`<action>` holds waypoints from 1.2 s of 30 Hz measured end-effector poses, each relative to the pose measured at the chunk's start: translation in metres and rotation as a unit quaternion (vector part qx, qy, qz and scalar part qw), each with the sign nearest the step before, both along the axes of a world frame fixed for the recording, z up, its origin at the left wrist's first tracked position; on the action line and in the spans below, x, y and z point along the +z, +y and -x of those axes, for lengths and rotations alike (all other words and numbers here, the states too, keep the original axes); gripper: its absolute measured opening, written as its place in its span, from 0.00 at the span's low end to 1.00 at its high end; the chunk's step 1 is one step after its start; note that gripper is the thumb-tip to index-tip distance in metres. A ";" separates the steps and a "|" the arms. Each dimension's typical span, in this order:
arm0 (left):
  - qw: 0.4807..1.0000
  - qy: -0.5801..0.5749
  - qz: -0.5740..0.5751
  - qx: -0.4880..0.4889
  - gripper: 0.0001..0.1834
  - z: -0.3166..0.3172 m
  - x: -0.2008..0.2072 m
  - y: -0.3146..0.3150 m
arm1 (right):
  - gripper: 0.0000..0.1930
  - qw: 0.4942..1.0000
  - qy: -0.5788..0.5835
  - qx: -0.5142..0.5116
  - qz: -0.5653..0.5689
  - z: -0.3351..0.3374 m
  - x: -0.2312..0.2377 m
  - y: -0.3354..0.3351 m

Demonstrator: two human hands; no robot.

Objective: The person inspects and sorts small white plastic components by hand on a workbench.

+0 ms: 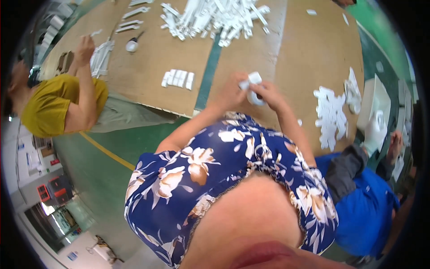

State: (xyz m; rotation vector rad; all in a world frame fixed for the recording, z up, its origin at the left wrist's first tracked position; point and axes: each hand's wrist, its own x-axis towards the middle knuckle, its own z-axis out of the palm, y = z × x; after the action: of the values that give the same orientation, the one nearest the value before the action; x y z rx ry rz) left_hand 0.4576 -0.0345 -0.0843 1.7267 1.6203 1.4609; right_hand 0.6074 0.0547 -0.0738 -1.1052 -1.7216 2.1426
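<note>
Over the brown table, close in front of my body, my two hands meet at a small white piece (254,78). My left hand (234,89) is closed on it from the left, the fingertips partly hidden. My right hand (268,93) is closed too, thumb and fingers pressed at the piece's right side. Just under the right fingers shows a round, whitish thing (256,99), like a roll; its kind is unclear. To the left, a short row of small white pieces (178,79) lies side by side on the tabletop.
A big heap of long white parts (215,18) lies at the far side. Flat white pieces (330,117) are spread at the right, near a white bin (375,96). Co-workers in yellow (67,103) and blue (365,210) work on either side.
</note>
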 end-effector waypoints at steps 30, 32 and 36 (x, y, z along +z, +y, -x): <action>0.900 -0.235 0.365 -0.038 0.25 -0.016 -0.016 -0.070 | 0.10 0.993 0.001 0.079 0.090 -0.031 -0.036 -0.044; 0.873 -0.312 0.361 -0.104 0.23 -0.009 -0.022 -0.070 | 0.10 0.989 0.006 0.088 0.117 -0.033 -0.041 -0.041; 0.833 -0.443 0.303 -0.133 0.27 -0.007 -0.023 -0.082 | 0.09 0.984 0.010 0.127 0.121 -0.024 -0.031 -0.039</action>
State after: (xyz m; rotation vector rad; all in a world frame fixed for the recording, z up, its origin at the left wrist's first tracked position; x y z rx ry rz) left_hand 0.4644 -0.1167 -0.1072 0.6850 1.0725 1.1414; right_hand 0.6315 0.0159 -0.1046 -0.9551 -1.7085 2.5644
